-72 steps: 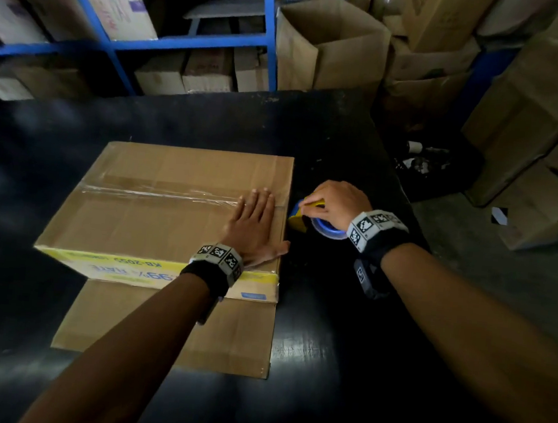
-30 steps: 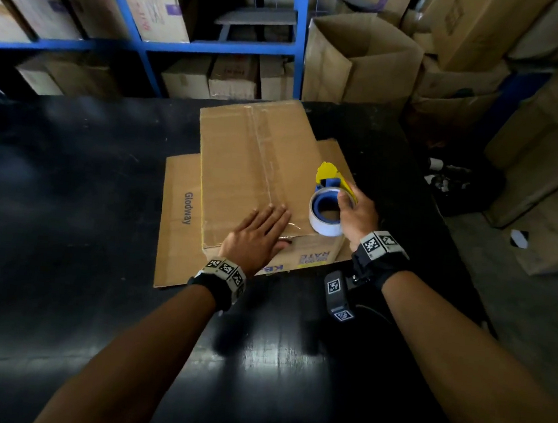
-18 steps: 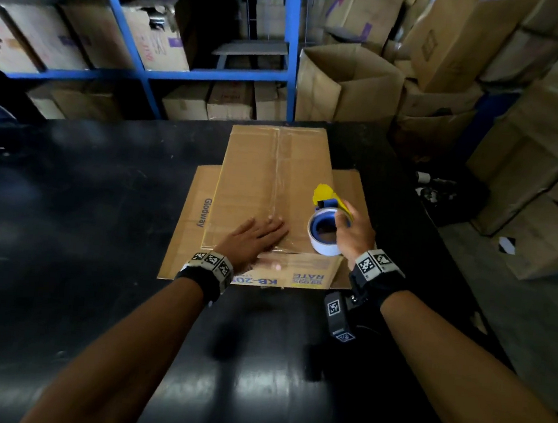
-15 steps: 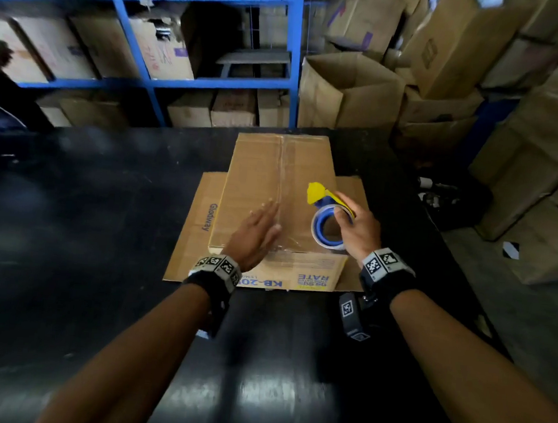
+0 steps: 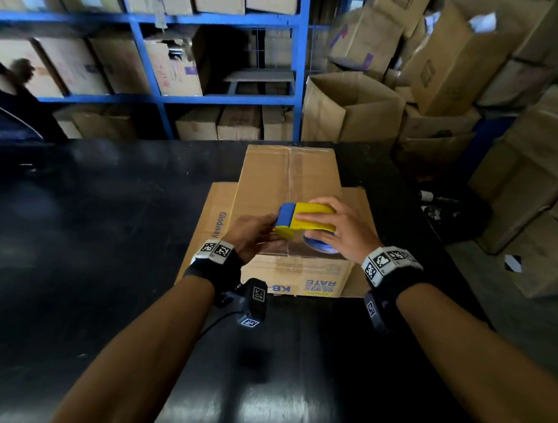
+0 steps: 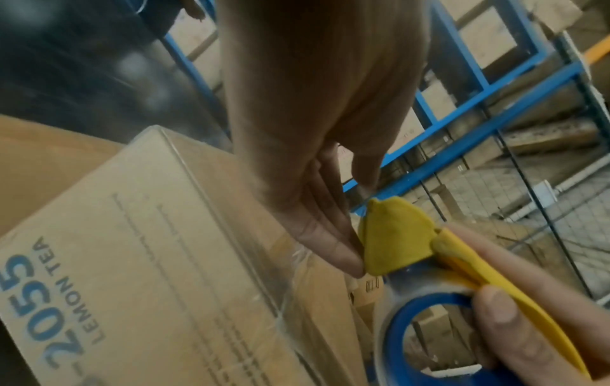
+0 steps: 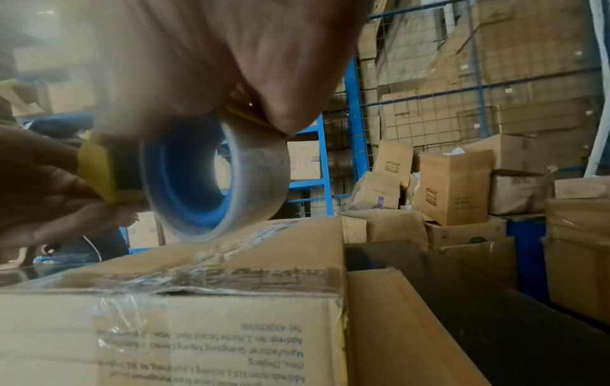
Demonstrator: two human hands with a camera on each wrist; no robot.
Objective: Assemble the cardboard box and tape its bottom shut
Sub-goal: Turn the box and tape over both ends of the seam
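The right hand (image 5: 343,232) gripped the tape roll (image 5: 306,225) on the box (image 5: 287,178), while the left hand (image 5: 252,234) pinched its end to start another strip.

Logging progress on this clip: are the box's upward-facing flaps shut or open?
Shut. The cardboard box shows flat flaps with clear tape running down the seam. The right hand holds the tape dispenser there.

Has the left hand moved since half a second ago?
Yes. The left hand has left the cardboard box top and gone right to the yellow tape dispenser, fingertips at its blue front edge.
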